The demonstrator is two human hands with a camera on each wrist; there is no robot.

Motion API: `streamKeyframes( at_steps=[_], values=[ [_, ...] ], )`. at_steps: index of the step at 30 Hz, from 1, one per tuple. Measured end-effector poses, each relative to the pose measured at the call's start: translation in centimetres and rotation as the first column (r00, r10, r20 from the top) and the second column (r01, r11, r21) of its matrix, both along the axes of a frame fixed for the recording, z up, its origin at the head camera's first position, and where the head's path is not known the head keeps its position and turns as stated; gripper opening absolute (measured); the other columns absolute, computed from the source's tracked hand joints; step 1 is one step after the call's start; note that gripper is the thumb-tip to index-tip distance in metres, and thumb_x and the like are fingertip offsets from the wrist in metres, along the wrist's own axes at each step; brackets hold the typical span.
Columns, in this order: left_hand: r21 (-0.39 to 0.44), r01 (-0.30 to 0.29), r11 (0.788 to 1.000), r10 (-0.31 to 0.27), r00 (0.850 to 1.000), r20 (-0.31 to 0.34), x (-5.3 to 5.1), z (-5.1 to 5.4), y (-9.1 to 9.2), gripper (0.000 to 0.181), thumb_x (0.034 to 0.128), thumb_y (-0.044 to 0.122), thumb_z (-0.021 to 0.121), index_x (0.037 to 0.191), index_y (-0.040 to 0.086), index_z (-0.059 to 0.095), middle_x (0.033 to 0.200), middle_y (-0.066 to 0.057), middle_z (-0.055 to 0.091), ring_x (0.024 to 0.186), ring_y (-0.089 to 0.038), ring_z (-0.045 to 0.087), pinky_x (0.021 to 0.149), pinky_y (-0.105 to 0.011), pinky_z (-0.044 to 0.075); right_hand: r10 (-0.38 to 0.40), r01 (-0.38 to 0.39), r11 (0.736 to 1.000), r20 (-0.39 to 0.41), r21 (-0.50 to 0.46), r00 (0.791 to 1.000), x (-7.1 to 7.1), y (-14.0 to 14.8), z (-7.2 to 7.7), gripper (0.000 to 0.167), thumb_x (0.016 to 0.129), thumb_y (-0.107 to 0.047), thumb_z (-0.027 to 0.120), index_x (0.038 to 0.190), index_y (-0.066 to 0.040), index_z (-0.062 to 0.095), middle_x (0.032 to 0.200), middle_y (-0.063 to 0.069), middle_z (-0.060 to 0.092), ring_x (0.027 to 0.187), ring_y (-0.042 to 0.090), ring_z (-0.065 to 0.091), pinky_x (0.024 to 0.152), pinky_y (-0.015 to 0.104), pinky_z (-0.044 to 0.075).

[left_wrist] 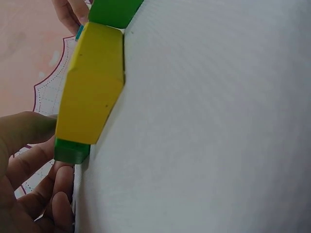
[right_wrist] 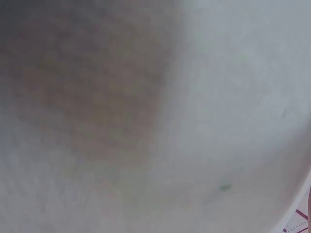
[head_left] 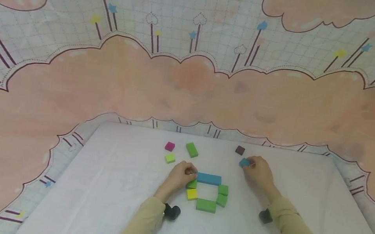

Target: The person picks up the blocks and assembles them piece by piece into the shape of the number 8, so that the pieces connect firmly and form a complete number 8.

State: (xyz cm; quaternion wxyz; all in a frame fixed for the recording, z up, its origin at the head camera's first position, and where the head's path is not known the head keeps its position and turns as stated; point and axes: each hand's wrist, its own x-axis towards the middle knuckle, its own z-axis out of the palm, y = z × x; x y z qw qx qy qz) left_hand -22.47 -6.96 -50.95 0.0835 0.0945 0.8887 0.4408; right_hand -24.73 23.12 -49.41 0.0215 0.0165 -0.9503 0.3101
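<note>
On the white table, blocks form a ring: a long blue block (head_left: 209, 179) at the far side, a green block (head_left: 206, 205) at the near side, two small green blocks (head_left: 222, 195) on the right. A yellow block (head_left: 192, 194) and a green block (left_wrist: 73, 151) make up its left side. My left hand (head_left: 181, 174) pinches that left green block beside the blue block's end; its fingertips are partly hidden in the left wrist view. Further right, my right hand (head_left: 260, 173) pinches a small blue block (head_left: 243, 162), apart from the ring. The right wrist view is mostly blurred.
Beyond the ring lie a magenta block (head_left: 169, 146), a lime block (head_left: 169, 158) and a green block (head_left: 192, 149). A dark brown block (head_left: 240, 150) is just beyond my right hand. A patterned cloth (head_left: 191, 90) hangs behind the table.
</note>
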Motion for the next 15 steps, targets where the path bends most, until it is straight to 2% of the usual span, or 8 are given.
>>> streamKeyframes(
  at_steps=[7, 15],
  values=[
    [-0.006, 0.001, 1.000, -0.001, 1.000, 0.025, -0.1, 0.2, 0.0, 0.016, 0.0881, 0.017, 0.067, 0.102, 0.009, 0.068, 0.090, -0.005, 0.055, 0.082, -0.016, 0.048, 0.071, -0.025, 0.042, -0.014, 0.014, 0.999, 0.015, -0.034, 1.000, 0.3, -0.5, 0.6, 0.037, 0.089, -0.013, 0.057, 0.123, 0.002, 0.057, 0.113, 0.021, 0.059, 0.103, 0.035, 0.056, 0.086, 0.048, 0.047],
    [-0.012, 0.004, 1.000, -0.003, 1.000, 0.023, -0.2, 0.2, 0.0, 0.016, 0.0877, 0.016, 0.067, 0.101, 0.009, 0.068, 0.089, -0.005, 0.054, 0.082, -0.017, 0.047, 0.071, -0.026, 0.041, 0.004, -0.003, 0.998, 0.018, -0.056, 1.000, 0.7, -1.1, 1.3, 0.037, 0.089, -0.014, 0.059, 0.122, 0.002, 0.058, 0.113, 0.020, 0.060, 0.104, 0.034, 0.055, 0.086, 0.047, 0.048]
  ],
)
